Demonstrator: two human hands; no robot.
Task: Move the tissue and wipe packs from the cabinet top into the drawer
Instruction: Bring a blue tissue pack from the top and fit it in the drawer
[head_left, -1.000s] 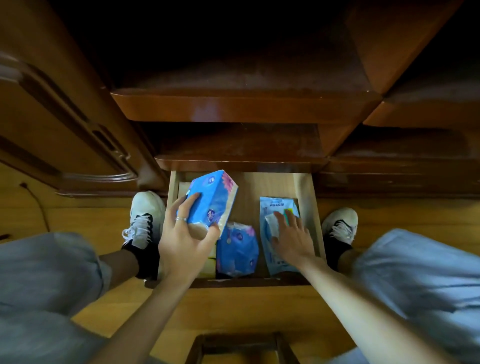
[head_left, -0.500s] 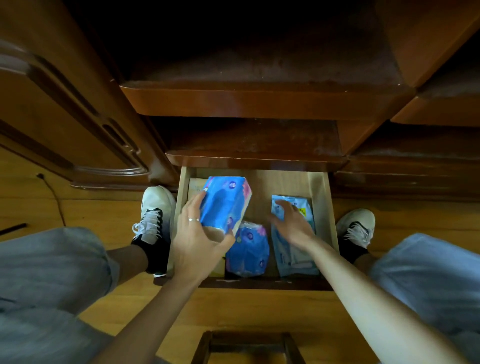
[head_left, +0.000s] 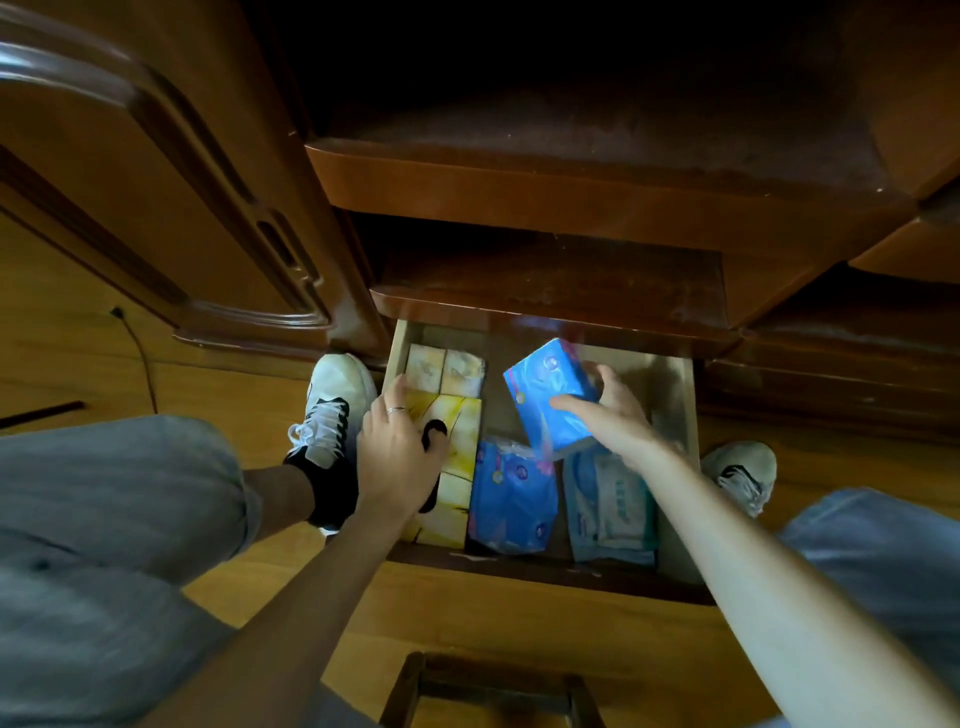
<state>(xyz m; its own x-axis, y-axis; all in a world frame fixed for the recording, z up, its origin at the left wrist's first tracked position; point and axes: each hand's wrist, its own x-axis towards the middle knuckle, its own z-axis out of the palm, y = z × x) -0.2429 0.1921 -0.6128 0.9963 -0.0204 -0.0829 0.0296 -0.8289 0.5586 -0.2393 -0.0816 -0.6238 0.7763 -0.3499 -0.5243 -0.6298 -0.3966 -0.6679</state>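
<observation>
Blue tissue pack, glossy, with white round marks and a pink edge, tilted, held above the open drawer. Right hand grip clamped on it, thumb across the near face, fingers behind. Second blue pack, crinkled and soft, lying in the drawer's middle near the front. Pale blue wipe pack with a white label, flat, just beside it on the right. Yellow packs stacked along the drawer's left side, two paler ones behind them. Left hand, ring on one finger, resting on the yellow packs, grip apart, fingers relaxed. Sneakers on the wooden floor either side.
</observation>
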